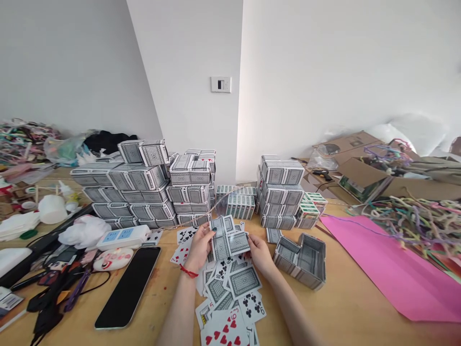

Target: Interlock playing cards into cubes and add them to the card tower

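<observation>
Between my two hands are several grey-backed playing cards [221, 242], fitted together at angles. My left hand [200, 246] grips them at the left edge, thumb on top. At the right edge, the fingers of my right hand [260, 253] pinch another card [239, 243] of the group. Loose playing cards [245, 282] lie in a heap beneath, some face up, some back up. Right of my right hand stands an open-topped box built of cards [301, 262]. A single card [274, 235] lies just behind it.
Card-built blocks are stacked at the back left [144, 180] and back right [282, 192], with card packs [240, 205] between. A phone [127, 287], power strip [122, 237] and glue gun [45, 302] lie left. Pink paper [389, 269] and colourful cords [414, 226] are right.
</observation>
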`<action>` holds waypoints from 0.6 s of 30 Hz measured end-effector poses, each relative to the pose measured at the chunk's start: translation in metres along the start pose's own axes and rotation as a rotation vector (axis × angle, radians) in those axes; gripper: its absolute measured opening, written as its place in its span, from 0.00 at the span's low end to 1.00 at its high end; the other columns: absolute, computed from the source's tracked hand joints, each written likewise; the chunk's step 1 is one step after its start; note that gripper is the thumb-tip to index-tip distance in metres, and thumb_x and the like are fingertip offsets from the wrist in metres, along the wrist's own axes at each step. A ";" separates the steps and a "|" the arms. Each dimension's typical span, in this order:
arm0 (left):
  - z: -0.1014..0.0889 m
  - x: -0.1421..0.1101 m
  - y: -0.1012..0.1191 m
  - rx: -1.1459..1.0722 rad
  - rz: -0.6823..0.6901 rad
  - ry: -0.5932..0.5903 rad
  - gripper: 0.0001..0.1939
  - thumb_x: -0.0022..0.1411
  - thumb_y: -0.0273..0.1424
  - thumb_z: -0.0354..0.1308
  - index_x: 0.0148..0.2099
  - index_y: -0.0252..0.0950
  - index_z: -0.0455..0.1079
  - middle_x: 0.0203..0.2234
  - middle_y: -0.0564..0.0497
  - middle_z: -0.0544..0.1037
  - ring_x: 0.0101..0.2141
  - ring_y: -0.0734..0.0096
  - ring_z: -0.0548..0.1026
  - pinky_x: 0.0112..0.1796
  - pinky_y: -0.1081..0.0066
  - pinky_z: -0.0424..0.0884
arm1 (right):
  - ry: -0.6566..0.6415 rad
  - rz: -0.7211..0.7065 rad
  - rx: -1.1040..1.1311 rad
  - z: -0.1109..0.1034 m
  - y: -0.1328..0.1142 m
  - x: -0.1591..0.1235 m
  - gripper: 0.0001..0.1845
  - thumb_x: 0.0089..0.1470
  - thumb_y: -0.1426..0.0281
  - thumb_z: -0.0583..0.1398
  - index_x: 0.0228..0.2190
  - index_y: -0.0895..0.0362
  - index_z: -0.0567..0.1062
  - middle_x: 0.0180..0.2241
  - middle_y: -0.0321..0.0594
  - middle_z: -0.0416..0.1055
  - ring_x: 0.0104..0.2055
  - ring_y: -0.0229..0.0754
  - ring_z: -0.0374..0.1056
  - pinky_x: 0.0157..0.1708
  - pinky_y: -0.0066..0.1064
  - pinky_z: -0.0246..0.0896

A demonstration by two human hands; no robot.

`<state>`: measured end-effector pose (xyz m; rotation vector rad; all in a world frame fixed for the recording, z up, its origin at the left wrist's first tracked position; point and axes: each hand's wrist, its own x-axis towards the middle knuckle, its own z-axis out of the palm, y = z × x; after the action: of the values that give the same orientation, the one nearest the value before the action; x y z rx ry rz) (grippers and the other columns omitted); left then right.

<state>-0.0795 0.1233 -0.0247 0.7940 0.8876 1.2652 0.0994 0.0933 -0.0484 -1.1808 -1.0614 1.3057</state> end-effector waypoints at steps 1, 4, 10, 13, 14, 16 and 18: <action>0.000 0.000 0.001 -0.014 0.004 -0.009 0.20 0.45 0.28 0.60 0.43 0.36 0.64 0.32 0.49 0.77 0.33 0.67 0.75 0.31 0.72 0.69 | 0.005 -0.006 -0.006 0.001 -0.001 0.001 0.18 0.42 0.52 0.58 0.22 0.55 0.69 0.13 0.33 0.63 0.16 0.38 0.58 0.19 0.30 0.52; -0.001 -0.001 0.005 -0.062 0.003 -0.019 0.21 0.45 0.26 0.59 0.44 0.37 0.63 0.33 0.50 0.77 0.33 0.68 0.75 0.32 0.72 0.69 | 0.049 -0.046 -0.078 0.001 -0.009 0.000 0.11 0.43 0.59 0.57 0.25 0.54 0.71 0.18 0.36 0.67 0.20 0.41 0.62 0.22 0.32 0.56; -0.004 0.000 0.004 -0.154 0.022 0.030 0.23 0.44 0.22 0.59 0.44 0.38 0.63 0.36 0.51 0.76 0.37 0.67 0.74 0.38 0.70 0.70 | -0.060 -0.113 -0.756 -0.002 -0.047 -0.021 0.08 0.38 0.72 0.59 0.27 0.54 0.72 0.28 0.40 0.70 0.30 0.44 0.64 0.29 0.33 0.55; -0.003 0.000 0.004 -0.146 0.013 0.006 0.28 0.43 0.21 0.59 0.50 0.38 0.61 0.41 0.48 0.74 0.41 0.65 0.73 0.40 0.69 0.70 | -0.188 -0.043 -1.114 0.002 -0.060 -0.036 0.22 0.29 0.73 0.64 0.34 0.56 0.72 0.37 0.46 0.67 0.41 0.52 0.61 0.33 0.36 0.56; -0.002 0.000 0.004 -0.140 0.013 -0.005 0.30 0.44 0.21 0.58 0.51 0.39 0.61 0.42 0.47 0.74 0.42 0.64 0.73 0.40 0.69 0.70 | -0.225 -0.005 -1.219 0.005 -0.063 -0.040 0.27 0.26 0.74 0.66 0.36 0.56 0.70 0.40 0.48 0.65 0.44 0.55 0.59 0.33 0.36 0.57; -0.001 -0.001 0.004 -0.133 0.013 -0.023 0.30 0.45 0.22 0.58 0.53 0.40 0.60 0.44 0.47 0.73 0.43 0.64 0.72 0.39 0.69 0.70 | -0.264 0.075 -1.376 0.011 -0.067 -0.046 0.33 0.25 0.75 0.66 0.40 0.57 0.68 0.43 0.51 0.63 0.46 0.57 0.56 0.33 0.37 0.58; -0.001 -0.001 0.004 -0.134 0.008 -0.029 0.29 0.47 0.23 0.58 0.53 0.41 0.61 0.45 0.46 0.72 0.41 0.63 0.73 0.38 0.68 0.71 | -0.280 0.123 -1.450 0.016 -0.070 -0.048 0.33 0.28 0.77 0.65 0.42 0.59 0.66 0.44 0.52 0.63 0.47 0.56 0.57 0.34 0.36 0.59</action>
<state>-0.0824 0.1229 -0.0211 0.7084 0.7681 1.3033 0.0913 0.0512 0.0266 -2.1125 -2.3189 0.6444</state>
